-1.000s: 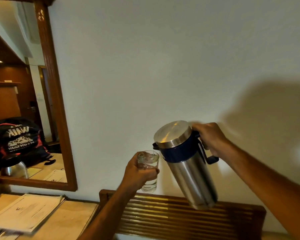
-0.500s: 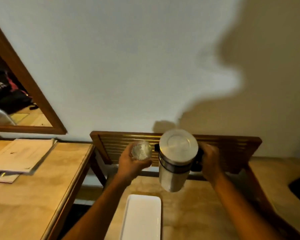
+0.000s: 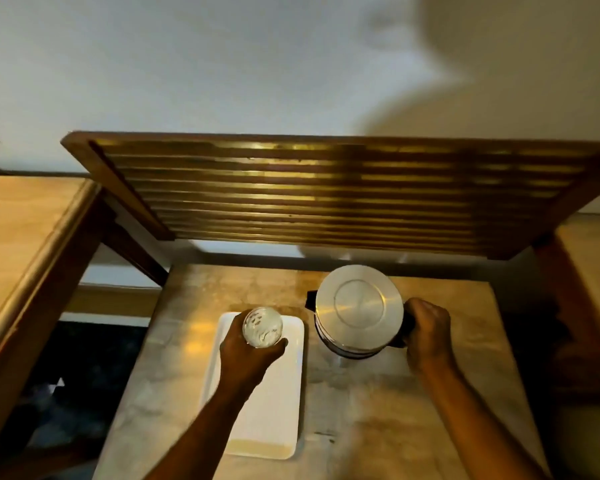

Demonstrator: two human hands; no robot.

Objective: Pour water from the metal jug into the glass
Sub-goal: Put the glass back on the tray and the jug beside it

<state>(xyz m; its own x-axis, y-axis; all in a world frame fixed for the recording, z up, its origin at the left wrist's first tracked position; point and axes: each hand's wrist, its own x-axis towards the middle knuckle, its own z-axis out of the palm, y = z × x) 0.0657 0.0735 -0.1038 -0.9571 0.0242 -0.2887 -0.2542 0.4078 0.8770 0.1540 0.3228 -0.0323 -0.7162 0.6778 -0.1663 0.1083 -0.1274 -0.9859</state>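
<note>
Both hands are busy, each one closed around its own thing. The left hand (image 3: 248,355) wraps its fingers around a clear glass (image 3: 262,327), seen from above, and holds it over the far end of a white rectangular tray (image 3: 274,410); whether the glass already touches the tray cannot be told from this angle. The right hand (image 3: 428,336) grips the dark handle of the metal jug (image 3: 359,308), which is upright, its round shiny lid facing the camera and its small dark spout pointing left, toward the glass. The jug is just beside the tray on its right side, over the pale marbled table top (image 3: 378,410); it is not clear if its base rests there. Glass and jug are near each other but apart. Behind them a slatted wooden rack (image 3: 326,192) leans out from the white wall (image 3: 222,64). On the left stands a higher wooden desk (image 3: 21,244), with a dark floor below it.
</note>
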